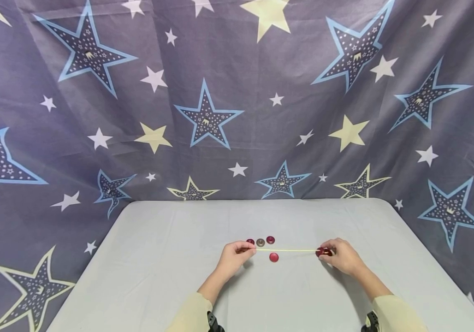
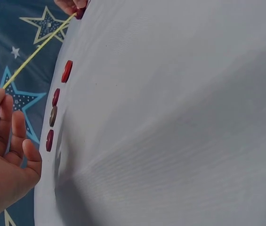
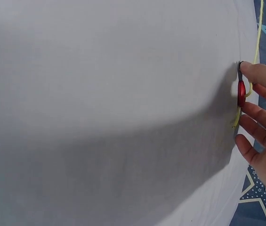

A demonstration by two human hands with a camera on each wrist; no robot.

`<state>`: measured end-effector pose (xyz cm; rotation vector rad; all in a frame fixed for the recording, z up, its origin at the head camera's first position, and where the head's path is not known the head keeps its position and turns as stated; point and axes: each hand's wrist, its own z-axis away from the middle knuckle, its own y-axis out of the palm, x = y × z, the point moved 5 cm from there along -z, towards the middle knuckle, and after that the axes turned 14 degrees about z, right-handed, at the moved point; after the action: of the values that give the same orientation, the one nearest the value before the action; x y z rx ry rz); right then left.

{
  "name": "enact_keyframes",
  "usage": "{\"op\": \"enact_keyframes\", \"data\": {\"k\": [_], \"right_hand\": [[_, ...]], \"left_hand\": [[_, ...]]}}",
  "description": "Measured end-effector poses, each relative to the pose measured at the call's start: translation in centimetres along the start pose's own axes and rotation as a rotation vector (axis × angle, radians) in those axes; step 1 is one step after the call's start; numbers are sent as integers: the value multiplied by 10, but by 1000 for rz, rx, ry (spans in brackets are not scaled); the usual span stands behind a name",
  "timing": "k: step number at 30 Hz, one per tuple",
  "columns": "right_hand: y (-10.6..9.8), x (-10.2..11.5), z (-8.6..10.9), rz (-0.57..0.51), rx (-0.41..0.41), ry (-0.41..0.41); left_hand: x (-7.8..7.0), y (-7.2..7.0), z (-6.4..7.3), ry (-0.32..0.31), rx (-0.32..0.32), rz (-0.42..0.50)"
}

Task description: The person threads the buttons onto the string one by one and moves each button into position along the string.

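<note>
A thin yellow string runs taut between the two hands, just above the table. My left hand pinches its left end between thumb and index finger; the other fingers are spread in the left wrist view. At the other end my right hand holds dark red buttons by their edges. In the right wrist view the string meets a red button, and a short yellow tail hangs below it. The fingers partly hide these buttons.
Near the left hand lie a dark red button, a brown button and another dark red button in a row. A brighter red button lies closer to me. The white-covered table meets a star-patterned curtain behind.
</note>
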<state>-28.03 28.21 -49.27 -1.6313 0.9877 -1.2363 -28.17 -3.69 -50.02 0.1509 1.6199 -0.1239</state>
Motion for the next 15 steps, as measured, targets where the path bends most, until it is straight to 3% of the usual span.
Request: {"op": "enact_keyframes", "data": {"k": [15], "right_hand": [[-9, -3, -2, -83, -23, 46]], "left_hand": [[0, 3, 1, 0, 6, 0]]}}
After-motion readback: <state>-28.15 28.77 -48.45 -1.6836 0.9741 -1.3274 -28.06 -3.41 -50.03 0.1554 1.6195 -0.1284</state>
